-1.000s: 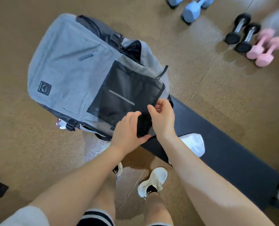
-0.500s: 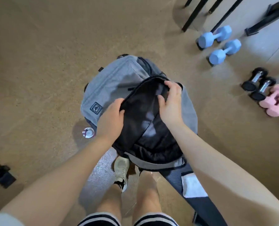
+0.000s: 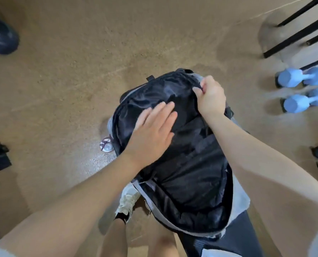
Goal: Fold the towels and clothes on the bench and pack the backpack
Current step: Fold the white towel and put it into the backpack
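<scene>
While the grey backpack stands unzipped on the end of the dark tabletop, its black lining gaping upward, both bare forearms reach down and forward into it from the lower corners of the view. The left hand lies flat on the black inner fabric near the bag's far left rim, fingers straight and slightly spread, its grip relaxed and holding nothing. The right hand is curled into a fist at the far right rim, its grip pinching the edge of the opening between thumb and fingers, wrist bent downward. A white-and-light shoe shows on the tan floor below the bag's near left side. Two light blue dumbbells lie on the floor to the right, well apart from the backpack.
</scene>
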`<action>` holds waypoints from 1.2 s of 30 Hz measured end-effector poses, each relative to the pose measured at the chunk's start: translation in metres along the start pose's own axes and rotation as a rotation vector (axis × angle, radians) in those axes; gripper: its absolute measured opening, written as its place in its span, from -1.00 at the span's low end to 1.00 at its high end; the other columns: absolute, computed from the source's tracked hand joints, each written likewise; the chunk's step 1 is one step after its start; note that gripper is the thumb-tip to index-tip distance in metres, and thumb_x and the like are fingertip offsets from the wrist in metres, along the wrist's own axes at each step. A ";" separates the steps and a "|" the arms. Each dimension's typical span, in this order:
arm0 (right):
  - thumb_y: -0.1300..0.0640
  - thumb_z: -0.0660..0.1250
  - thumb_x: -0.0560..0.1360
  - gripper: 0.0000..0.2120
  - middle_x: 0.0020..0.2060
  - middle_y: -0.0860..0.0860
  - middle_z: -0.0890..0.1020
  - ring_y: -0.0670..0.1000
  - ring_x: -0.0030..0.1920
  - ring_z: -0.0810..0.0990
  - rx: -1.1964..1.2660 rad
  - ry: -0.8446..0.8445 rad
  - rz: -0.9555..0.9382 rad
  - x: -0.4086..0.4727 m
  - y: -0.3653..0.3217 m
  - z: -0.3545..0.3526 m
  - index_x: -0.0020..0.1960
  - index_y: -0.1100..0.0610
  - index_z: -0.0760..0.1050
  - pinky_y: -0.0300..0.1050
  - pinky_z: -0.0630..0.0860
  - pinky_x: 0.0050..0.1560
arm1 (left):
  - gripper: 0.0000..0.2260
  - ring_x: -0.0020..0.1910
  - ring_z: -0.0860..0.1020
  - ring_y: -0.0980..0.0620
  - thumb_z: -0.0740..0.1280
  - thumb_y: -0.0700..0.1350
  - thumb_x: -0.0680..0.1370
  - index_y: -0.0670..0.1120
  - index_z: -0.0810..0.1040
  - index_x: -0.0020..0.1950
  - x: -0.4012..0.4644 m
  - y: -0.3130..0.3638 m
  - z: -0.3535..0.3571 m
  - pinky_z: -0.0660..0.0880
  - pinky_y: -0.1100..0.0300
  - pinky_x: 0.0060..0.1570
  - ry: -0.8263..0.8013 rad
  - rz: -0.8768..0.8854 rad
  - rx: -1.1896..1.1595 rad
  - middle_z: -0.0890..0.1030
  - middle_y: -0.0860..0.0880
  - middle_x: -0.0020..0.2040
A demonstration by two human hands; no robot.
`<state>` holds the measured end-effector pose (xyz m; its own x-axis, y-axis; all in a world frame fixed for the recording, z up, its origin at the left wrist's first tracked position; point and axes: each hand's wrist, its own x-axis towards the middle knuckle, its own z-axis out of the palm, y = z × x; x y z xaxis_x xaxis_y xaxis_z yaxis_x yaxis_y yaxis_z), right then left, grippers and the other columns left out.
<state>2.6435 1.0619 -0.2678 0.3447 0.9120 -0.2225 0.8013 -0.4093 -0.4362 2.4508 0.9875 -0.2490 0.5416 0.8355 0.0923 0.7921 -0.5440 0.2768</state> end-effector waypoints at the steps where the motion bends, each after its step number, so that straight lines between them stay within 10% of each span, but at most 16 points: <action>1: 0.12 0.26 0.54 -0.86 -0.04 0.16 0.54 0.16 -0.03 0.47 0.019 0.023 0.002 0.002 0.001 0.002 -0.02 0.20 0.39 -0.17 0.15 -0.24 | -0.55 0.38 0.27 -0.09 0.16 0.04 0.53 -0.14 0.38 0.35 -0.008 0.013 0.009 0.17 -0.02 0.34 -0.067 0.094 0.000 0.39 -0.14 0.40; 4: 0.20 0.27 0.52 -0.82 0.05 0.16 0.51 0.15 -0.01 0.48 0.139 0.059 -0.004 -0.005 0.005 0.002 0.08 0.24 0.41 -0.16 0.33 -0.07 | -0.44 0.43 0.21 -0.12 0.09 0.19 0.52 -0.04 0.23 0.46 -0.025 0.023 0.042 0.08 -0.08 0.39 -0.269 0.091 0.178 0.29 -0.11 0.46; 10: -0.01 0.12 0.55 -0.48 0.45 0.10 0.29 0.10 0.44 0.20 -0.420 -0.091 -0.789 -0.083 0.044 0.029 0.45 0.16 0.20 0.06 0.01 0.45 | -0.33 0.45 0.08 -0.11 -0.07 0.28 0.49 -0.06 -0.05 0.49 -0.014 -0.007 0.070 -0.24 -0.06 0.43 -0.420 -0.090 0.306 0.18 -0.09 0.50; 18: -0.27 -0.13 0.53 -0.31 0.52 -0.04 -0.14 0.01 0.52 -0.16 -0.653 -0.431 -0.635 -0.061 0.076 0.068 0.48 0.03 -0.32 0.06 -0.40 0.41 | -0.10 0.48 -0.29 -0.19 0.07 0.43 0.41 0.03 -0.44 0.42 -0.001 -0.015 0.087 -0.29 -0.10 0.40 -0.524 -0.180 0.211 -0.37 -0.15 0.48; 23: -0.11 0.12 0.58 -0.32 0.54 -0.01 -0.14 0.03 0.53 -0.10 -0.557 -0.597 -0.502 -0.064 0.043 0.041 0.54 0.04 -0.16 0.09 -0.10 0.48 | -0.10 0.49 -0.26 -0.15 0.20 0.34 0.45 0.03 -0.34 0.48 0.012 -0.002 0.066 -0.18 -0.05 0.45 -0.627 -0.245 0.181 -0.37 -0.12 0.48; 27: 0.20 0.15 0.59 -0.67 0.37 0.10 0.39 0.12 0.29 0.45 0.011 -0.335 -0.299 -0.121 0.035 -0.011 0.34 0.22 0.40 0.03 0.42 0.23 | -0.31 0.51 -0.14 -0.15 0.16 0.13 0.57 -0.06 -0.17 0.52 -0.003 0.032 0.030 -0.08 -0.02 0.46 -0.573 -0.104 0.183 -0.18 -0.18 0.52; 36: 0.33 0.14 0.52 -0.78 0.04 0.16 0.56 0.24 -0.01 0.55 -0.046 -0.278 0.227 -0.337 0.164 -0.087 0.07 0.23 0.50 0.07 0.48 -0.06 | -0.63 0.28 0.43 -0.17 0.25 -0.25 0.50 -0.23 0.42 0.32 -0.090 0.130 -0.005 0.32 0.00 0.29 -0.635 0.263 -0.316 0.48 -0.18 0.29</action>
<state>2.7009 0.6895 -0.1888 0.3752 0.7526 -0.5410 0.7429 -0.5933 -0.3101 2.5035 0.8425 -0.2163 0.8355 0.4240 -0.3494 0.5477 -0.5918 0.5915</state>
